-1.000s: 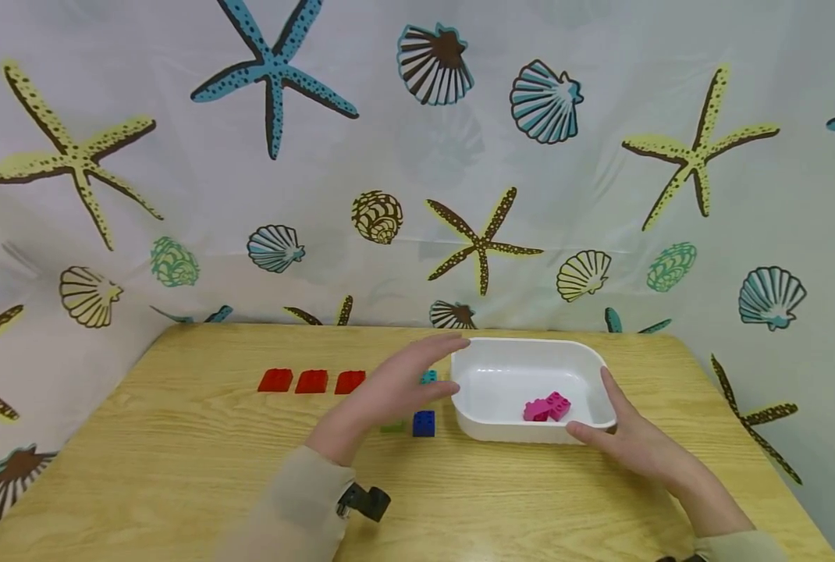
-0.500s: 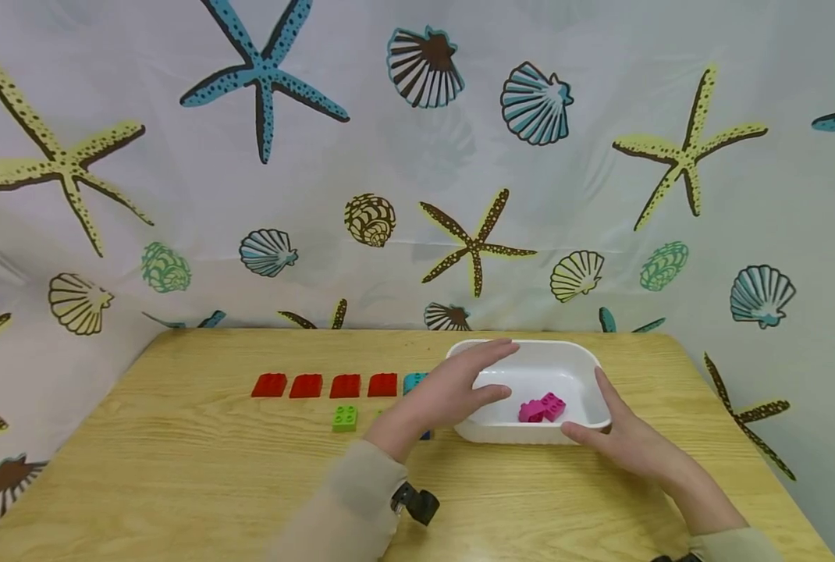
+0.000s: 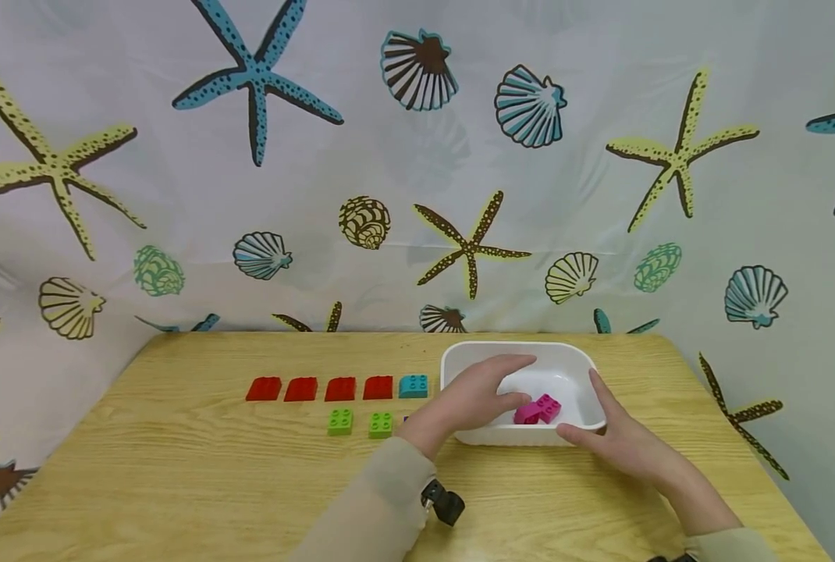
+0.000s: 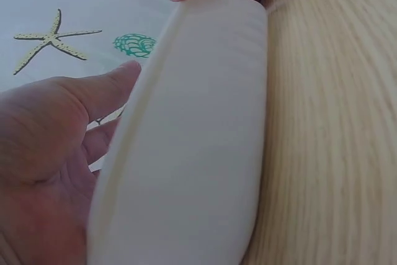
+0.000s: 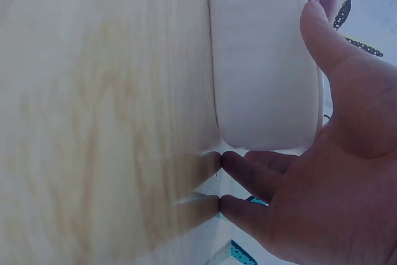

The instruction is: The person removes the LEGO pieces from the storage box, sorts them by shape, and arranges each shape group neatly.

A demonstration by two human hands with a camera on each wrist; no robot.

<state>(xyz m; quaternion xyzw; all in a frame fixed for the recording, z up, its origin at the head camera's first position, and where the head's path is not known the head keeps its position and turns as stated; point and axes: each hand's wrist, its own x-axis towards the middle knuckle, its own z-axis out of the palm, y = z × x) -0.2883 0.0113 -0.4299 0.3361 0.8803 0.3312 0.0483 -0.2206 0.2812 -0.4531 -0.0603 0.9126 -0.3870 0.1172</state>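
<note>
Your tub [image 3: 572, 361]: smooth white plastic, slight sheen | bricks [image 3: 538, 409]: glossy moulded plastic | table [image 3: 179, 484]: matt wood-grain | backdrop [image 3: 417, 156], upper frame: thin creased printed sheet

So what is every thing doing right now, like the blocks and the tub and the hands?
White tub: upright on the table, open top, holding blocks.
Pink blocks: two, lying together inside the tub.
Red blocks: four in a row on the table.
Teal block: at the row's end, beside the tub.
Green blocks: two, side by side.
Left hand: reaching into the tub.
Right hand: steadying the tub's side.
Table: wooden, flat.
</note>
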